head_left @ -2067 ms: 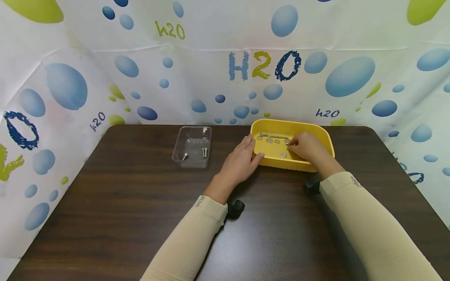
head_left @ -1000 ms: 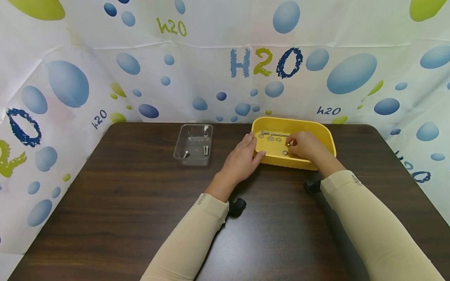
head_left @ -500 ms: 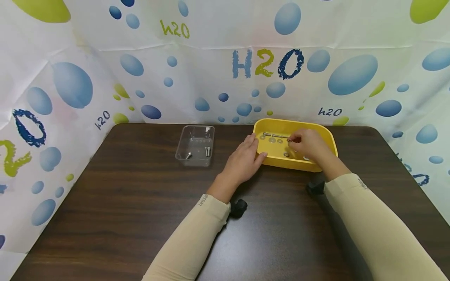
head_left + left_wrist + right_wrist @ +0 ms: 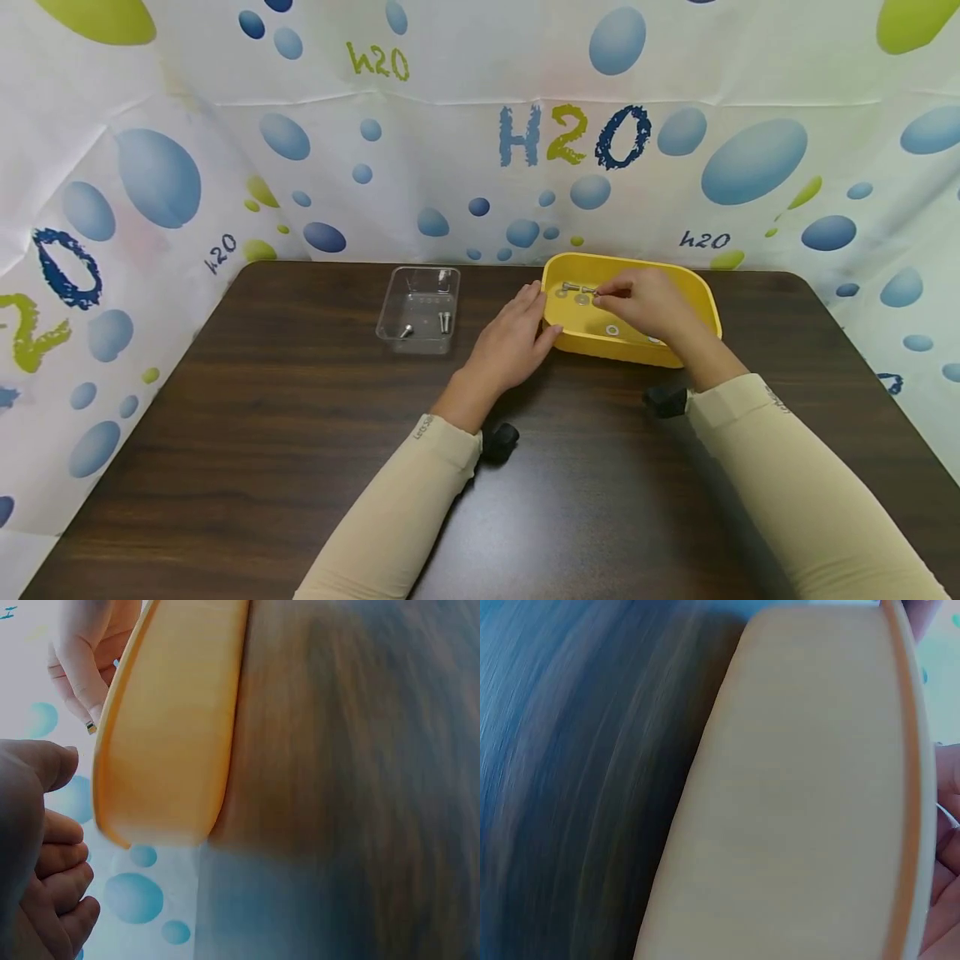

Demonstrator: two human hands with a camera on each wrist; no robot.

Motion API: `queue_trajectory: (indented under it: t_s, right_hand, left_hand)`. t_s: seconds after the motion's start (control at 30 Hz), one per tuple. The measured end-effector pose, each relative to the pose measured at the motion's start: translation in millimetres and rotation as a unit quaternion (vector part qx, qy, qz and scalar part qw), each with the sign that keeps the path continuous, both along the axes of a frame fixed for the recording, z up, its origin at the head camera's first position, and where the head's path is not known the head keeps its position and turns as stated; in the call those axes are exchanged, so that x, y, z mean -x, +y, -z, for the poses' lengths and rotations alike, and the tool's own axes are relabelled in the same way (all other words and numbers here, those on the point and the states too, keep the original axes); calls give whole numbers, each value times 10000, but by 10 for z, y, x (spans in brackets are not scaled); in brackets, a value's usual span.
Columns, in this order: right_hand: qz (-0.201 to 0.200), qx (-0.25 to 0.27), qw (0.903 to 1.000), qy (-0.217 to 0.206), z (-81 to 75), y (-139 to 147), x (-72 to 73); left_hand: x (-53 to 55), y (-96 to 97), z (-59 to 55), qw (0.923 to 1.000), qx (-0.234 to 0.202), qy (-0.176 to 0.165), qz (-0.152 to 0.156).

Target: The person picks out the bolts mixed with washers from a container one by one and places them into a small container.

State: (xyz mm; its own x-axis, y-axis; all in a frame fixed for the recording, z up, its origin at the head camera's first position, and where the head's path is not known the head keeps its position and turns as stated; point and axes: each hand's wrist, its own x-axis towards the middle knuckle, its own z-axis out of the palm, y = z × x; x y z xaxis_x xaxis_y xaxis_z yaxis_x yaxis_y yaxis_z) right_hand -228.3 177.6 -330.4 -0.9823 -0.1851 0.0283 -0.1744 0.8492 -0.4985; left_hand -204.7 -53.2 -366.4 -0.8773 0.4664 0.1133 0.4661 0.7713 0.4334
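Observation:
My left hand (image 4: pixel 510 337) rests against the left end of the yellow tray (image 4: pixel 615 350), fingers extended along the rim and thumb at the front corner. Inside the tray my right hand (image 4: pixel 648 304) pinches between thumb and fingertips a small metal piece (image 4: pixel 91 727), whose kind I cannot tell. Just left of those fingertips lie a bolt (image 4: pixel 572 287) and the visible end of another bolt (image 4: pixel 587 291), partly covered by the fingers. A flat washer (image 4: pixel 582 300) lies below the bolts, and another washer (image 4: pixel 612 330) sits toward the tray's front wall.
A clear plastic box (image 4: pixel 416 342) stands left of the tray, with a bolt (image 4: pixel 445 322) and another small bolt (image 4: pixel 407 332) in it. Both stand on a dark wooden table (image 4: pixel 300 400). A printed white curtain (image 4: pixel 442 75) hangs behind the table.
My right hand has shifted left inside the tray, its fingertips now at the second bolt and covering part of it. My left hand keeps its place on the tray.

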Motion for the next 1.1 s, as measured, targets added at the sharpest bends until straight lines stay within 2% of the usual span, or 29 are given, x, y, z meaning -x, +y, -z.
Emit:
queue_trajectory:
  t_s: [0.13,0.27,0.5,0.8,0.93,1.1]
  right_hand:
    - [-202,130,9995,216,7,-139,6]
    - [-340,320,9981,406,48,-275,19]
    - [-454,699,9930,840,126,-569,25]
    - [-811,880,9840,1319,120,-1010,22]
    - [-1052,825,9809,1416,135,-1208,40]
    - [-1341,676,9779,1458,162,-1456,54]
  left_hand:
    - [-15,-147,-29,9999,74,75,-76]
    - [-27,-326,-38,9994,118,297,-129]
    - [-73,-653,-47,9983,60,526,-259]
    - [-105,-1136,-49,9924,-17,1121,-502]
    - [-102,-1359,-30,9917,-21,1087,-693]
    - [-97,-1591,-6,9919,-96,863,-923]
